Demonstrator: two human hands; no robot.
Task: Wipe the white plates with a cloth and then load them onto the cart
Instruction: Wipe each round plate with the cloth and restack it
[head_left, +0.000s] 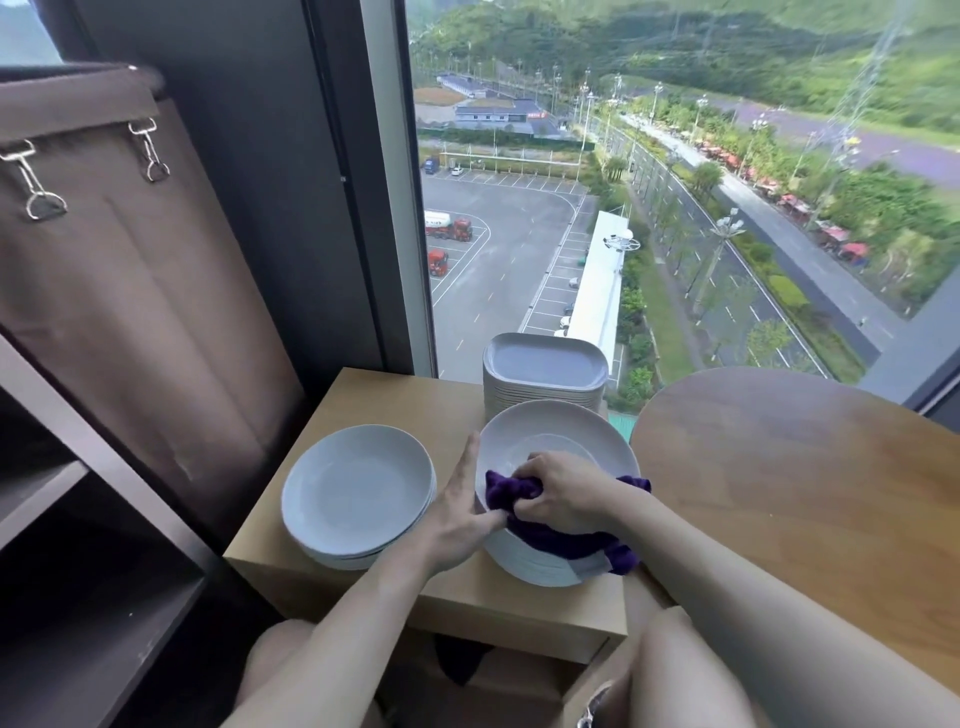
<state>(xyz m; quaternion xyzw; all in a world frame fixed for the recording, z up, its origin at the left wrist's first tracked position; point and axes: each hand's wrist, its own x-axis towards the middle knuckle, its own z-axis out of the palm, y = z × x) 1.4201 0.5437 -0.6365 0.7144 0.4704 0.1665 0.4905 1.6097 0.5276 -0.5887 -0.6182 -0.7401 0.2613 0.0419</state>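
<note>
The right hand (558, 491), fingers bunched on the purple cloth (566, 535), pressed inside the top plate (524, 441), whose left rim the left hand (460, 512) steadied with fingers extended.

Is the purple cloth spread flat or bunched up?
Bunched up. The right hand grips the cloth in a wad inside the plate, and one end hangs over the rim.

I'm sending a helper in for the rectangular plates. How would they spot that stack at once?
Start at the small light wooden table against the window. At its far edge, behind the round plate being wiped, stands the stack of rectangular plates. It is the tallest pile, and the only one with rounded corners rather than a circular rim.
</note>
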